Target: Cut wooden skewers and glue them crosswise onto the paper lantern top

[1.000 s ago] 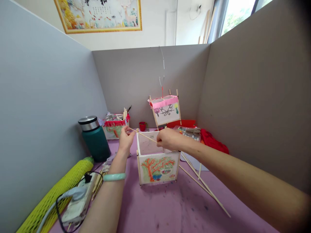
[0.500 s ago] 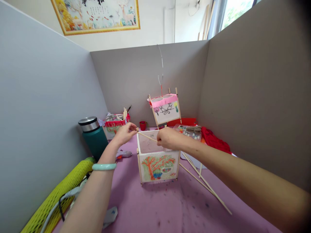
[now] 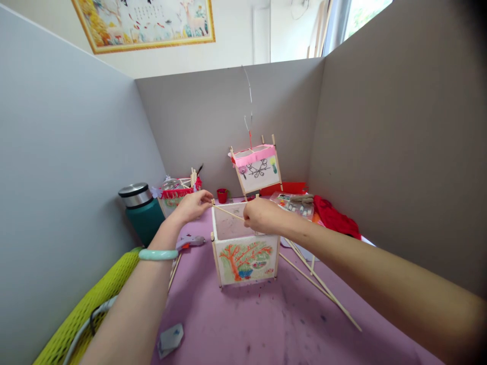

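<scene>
A square paper lantern (image 3: 245,256) with a painted orange tree on its front stands on the purple table (image 3: 274,324). A thin wooden stick (image 3: 227,211) lies slanted across its open top. My left hand (image 3: 193,205) pinches the stick's left end at the lantern's back-left corner post. My right hand (image 3: 261,215) is closed on the stick's other end, over the lantern's right rim. A pale green bangle (image 3: 158,254) circles my left wrist.
A second lantern with pink trim (image 3: 256,169) hangs from a wire at the back. A teal flask (image 3: 141,209), a red-fringed lantern (image 3: 175,195), a small red cup (image 3: 222,194), red cloth (image 3: 335,217), loose sticks (image 3: 319,286), a glue gun (image 3: 190,241) and yellow foam netting (image 3: 91,304) surround the work. Grey partitions wall in three sides.
My left hand slid right along the stick to the lantern's back-left corner. The view shifted slightly, so the power strip at lower left dropped out of sight.
</scene>
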`<state>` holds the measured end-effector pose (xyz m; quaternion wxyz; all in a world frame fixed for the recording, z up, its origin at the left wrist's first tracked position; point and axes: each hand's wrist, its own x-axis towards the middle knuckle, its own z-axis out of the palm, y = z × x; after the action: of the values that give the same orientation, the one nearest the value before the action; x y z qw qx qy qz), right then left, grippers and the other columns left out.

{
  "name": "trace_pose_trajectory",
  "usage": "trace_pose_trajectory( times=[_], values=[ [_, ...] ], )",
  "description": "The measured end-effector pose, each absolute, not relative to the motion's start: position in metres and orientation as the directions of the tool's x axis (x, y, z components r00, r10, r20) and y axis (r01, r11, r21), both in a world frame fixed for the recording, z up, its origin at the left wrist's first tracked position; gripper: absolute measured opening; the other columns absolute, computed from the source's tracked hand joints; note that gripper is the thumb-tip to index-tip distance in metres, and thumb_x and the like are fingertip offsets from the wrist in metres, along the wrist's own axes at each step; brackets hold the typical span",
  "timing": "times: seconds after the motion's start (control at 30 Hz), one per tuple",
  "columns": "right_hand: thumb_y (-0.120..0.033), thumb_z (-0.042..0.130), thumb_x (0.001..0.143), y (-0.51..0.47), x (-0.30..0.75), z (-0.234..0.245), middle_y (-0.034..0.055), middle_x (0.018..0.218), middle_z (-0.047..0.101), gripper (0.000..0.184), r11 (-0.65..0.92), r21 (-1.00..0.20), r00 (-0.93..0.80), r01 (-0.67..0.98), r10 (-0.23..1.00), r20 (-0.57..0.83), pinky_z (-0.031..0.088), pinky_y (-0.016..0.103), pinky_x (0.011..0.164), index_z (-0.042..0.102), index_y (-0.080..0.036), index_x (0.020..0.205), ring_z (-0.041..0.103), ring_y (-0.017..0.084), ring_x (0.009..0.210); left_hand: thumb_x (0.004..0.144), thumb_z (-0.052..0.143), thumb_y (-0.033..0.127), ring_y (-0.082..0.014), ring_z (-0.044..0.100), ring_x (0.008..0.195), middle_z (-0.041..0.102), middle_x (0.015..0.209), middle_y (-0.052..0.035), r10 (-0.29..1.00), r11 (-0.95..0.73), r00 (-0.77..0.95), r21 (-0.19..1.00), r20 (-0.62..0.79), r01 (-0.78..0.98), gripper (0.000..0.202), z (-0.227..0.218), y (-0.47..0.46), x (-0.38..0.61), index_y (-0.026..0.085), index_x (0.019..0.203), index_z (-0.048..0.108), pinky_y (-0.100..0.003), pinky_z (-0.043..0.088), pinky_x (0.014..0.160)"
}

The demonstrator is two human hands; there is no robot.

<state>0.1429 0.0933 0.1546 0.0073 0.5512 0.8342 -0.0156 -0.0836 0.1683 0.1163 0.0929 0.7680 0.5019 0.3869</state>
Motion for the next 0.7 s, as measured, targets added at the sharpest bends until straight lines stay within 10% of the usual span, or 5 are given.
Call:
trace_pose_trajectory(
  times=[0.4, 0.7],
  values=[
    [-0.024, 0.058, 0.081, 0.090, 0.142, 0.157, 0.0137, 0.093, 0.073, 0.022, 0.392, -0.034, -0.392, 0.919, 0.920, 0.008, 0.044, 0.027, 0.063, 0.074, -0.015, 0.093, 0.067, 0.025, 0.085, 0.068, 0.063, 0.028, -0.0218, 0.065, 0.077, 0.072, 0.081, -0.0019, 0.811, -0.500, 0.253, 0.402, 0.527, 0.767, 0.029, 0.124, 0.164, -0.092, 0.026, 0.097, 0.067, -0.029, 0.046, 0.074],
    [-0.033, 0.045, 0.091, 0.093, 0.150, 0.152, 0.0054, 0.094, 0.071, 0.028, 0.515, -0.067, -0.462, 0.854, 0.813, 0.354, 0.037, 0.025, 0.065, 0.071, -0.023, 0.095, 0.061, 0.019, 0.091, 0.079, 0.055, 0.031, -0.0211, 0.062, 0.087, 0.068, 0.092, -0.0028, 0.621, -0.494, 0.230, 0.146, 0.750, 0.857, 0.030, 0.184, 0.099, -0.100, 0.023, 0.107, 0.063, -0.029, 0.045, 0.077]
  ],
)
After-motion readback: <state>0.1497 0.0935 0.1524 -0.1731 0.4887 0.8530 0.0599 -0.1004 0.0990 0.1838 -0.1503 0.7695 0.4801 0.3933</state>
